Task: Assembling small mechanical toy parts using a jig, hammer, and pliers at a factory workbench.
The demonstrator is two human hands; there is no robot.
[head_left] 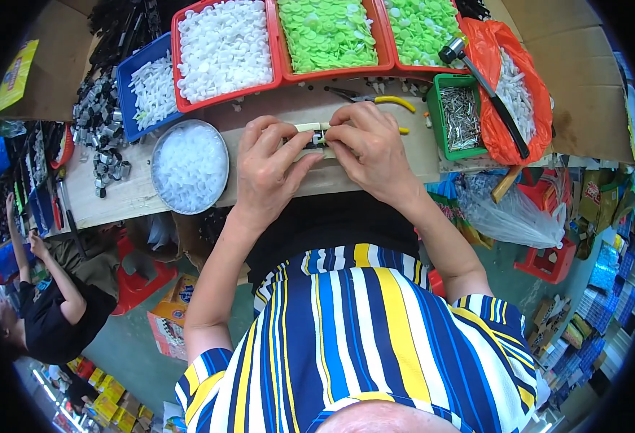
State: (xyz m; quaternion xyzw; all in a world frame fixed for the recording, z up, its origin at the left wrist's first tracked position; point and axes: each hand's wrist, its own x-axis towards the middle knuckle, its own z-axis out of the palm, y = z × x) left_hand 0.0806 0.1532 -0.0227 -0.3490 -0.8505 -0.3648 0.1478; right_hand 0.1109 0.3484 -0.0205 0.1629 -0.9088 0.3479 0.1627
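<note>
Both my hands meet over the front of a wooden workbench point(115, 191). My left hand point(268, 173) and my right hand point(370, 148) pinch the same small cream-coloured plastic strip point(310, 127) with a dark part under it, fingertips almost touching. Most of the piece is hidden by my fingers. Just behind my right hand lie pliers with yellow handles point(384, 100).
Red trays hold white caps point(224, 47) and green caps point(328, 32), point(422, 25). A round tin of white parts point(189, 166) stands left, a blue bin point(148, 90) behind it. A green box of metal pins point(462, 115), a hammer point(487, 86) and an orange bag point(519, 94) sit right. Another person point(50, 303) is at lower left.
</note>
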